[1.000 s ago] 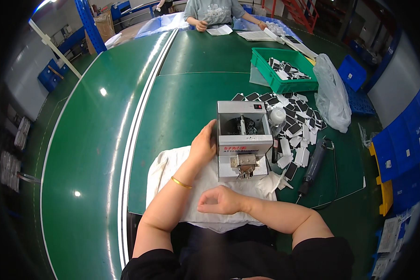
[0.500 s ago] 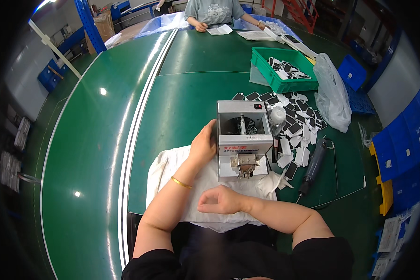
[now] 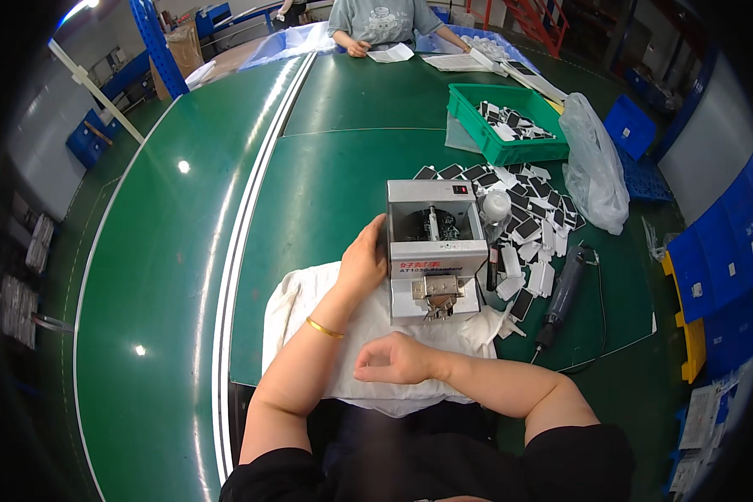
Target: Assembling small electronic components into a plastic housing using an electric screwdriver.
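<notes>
A grey metal screw feeder (image 3: 431,259) stands in front of me, its open top bin holding small dark screws and a bar. My left hand (image 3: 364,259) lies flat along the feeder's left side, fingers stretched, some fingertips hidden. Nearer me, over the white cloth (image 3: 297,314), my right hand (image 3: 397,358) is curled into a loop with thumb and fingers together; nothing shows in it. To the feeder's right lie a crumpled white glove or cloth (image 3: 487,328) and a grey electric screwdriver (image 3: 565,293) with a cord.
Many small black-and-white parts (image 3: 527,222) are heaped behind and right of the feeder, beside a clear bottle (image 3: 497,205). A green crate (image 3: 510,151) holds more. A plastic bag (image 3: 592,167) sits next to it. Across the table, another person (image 3: 385,25) handles white paper (image 3: 391,53).
</notes>
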The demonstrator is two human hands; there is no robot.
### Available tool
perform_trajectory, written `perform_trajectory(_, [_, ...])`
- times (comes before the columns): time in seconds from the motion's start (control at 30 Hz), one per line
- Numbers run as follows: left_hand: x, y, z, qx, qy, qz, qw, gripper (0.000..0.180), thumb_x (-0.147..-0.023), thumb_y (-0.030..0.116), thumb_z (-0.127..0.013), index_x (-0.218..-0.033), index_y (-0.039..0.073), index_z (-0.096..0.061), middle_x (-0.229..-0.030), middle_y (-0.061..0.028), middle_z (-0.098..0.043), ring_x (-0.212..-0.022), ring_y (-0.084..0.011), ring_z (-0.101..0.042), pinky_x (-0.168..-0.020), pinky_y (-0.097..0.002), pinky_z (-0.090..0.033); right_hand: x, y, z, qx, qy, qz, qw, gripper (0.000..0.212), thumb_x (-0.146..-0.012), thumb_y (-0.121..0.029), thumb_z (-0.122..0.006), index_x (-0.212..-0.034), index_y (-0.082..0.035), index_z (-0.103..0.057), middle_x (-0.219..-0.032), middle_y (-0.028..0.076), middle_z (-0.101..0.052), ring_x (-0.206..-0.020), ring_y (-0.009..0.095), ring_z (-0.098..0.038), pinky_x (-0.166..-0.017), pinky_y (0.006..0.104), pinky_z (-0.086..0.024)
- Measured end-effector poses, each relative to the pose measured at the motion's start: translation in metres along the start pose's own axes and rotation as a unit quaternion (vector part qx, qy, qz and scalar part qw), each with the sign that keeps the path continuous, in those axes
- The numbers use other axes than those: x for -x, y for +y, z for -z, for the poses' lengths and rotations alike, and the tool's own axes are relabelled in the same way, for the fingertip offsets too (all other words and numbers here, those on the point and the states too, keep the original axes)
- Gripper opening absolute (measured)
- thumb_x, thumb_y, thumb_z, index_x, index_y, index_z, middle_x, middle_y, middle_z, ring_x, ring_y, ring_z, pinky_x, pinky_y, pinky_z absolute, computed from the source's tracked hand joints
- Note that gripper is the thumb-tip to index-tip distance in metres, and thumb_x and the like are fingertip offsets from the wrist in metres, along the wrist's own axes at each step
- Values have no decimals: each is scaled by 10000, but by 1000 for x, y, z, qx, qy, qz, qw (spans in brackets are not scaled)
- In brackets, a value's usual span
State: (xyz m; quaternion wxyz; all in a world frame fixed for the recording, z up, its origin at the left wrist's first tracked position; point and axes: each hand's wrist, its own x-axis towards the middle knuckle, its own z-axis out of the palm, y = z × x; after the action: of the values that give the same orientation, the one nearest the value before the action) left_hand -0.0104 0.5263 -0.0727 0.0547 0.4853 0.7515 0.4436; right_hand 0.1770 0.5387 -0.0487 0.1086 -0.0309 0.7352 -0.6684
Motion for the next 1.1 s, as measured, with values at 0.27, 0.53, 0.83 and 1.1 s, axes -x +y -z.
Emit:
perform_trajectory(0.27, [0,2,1,-3,2,-4,1000,565,-847,-21,-532,-1398,53,-434,-1305,-237,-569,-1173,-414,-561,-982,-448,-472,0,0,-1,0,4,4,1000,171,-906,-211,-710,-924,-41,-711,-889,23,-710,-866,98,-636,-827,272,-500])
perform_trajectory(0.53, [1,2,1,2,-3,3,1000,571,-848,-18,-538,-1403,59,-430,-1306,-233,-570,-1170,-413,-564,-979,-448,-474,-1,2,-2,-14,22,50,998,190,-909,-227,-717,-893,-39,-699,-738,-25,-616,-704,55,-524,-663,249,-420])
perform_trajectory(0.83, [0,1,1,0,0,-3,1000,566,-847,-15,-540,-1399,53,-435,-1304,-237,-570,-1168,-418,-562,-980,-450,-473,0,3,-1,-4,-1,4,1000,165,-907,-199,-708,-928,-35,-707,-896,27,-711,-873,94,-634,-831,270,-498])
perform_trajectory(1.1, [1,0,0,0,6,-8,1000,561,-849,-18,-537,-1396,52,-439,-1304,-238,-570,-1165,-418,-564,-975,-447,-475,-1,3,-2,-3,-1,-4,1000,171,-906,-204,-710,-928,-35,-710,-890,29,-711,-875,97,-633,-833,270,-496])
